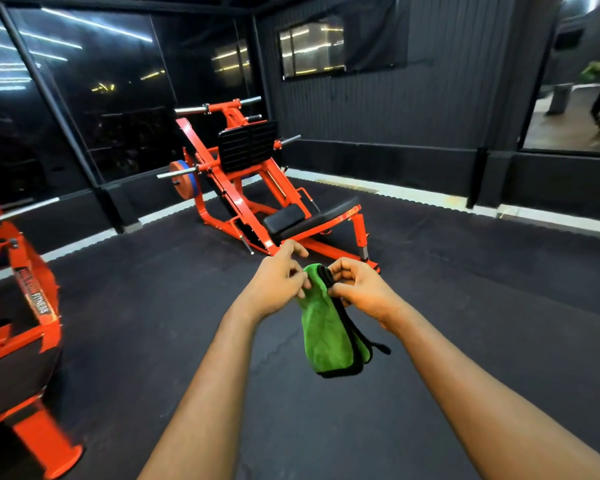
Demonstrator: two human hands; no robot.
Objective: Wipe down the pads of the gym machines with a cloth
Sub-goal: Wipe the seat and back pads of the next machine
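A folded green cloth with black edging hangs in front of me, above the dark floor. My left hand pinches its top left corner and my right hand pinches its top right edge. Beyond the hands stands an orange leg-press machine with a black seat pad, a long black back pad and a black ribbed footplate. The hands are short of the machine and touch none of its pads.
A second orange machine stands close at the left edge. Orange and blue weight plates hang on the leg press. Dark windows and a corrugated wall close the corner. A mirror at the right shows a person's reflection. Black rubber flooring lies between.
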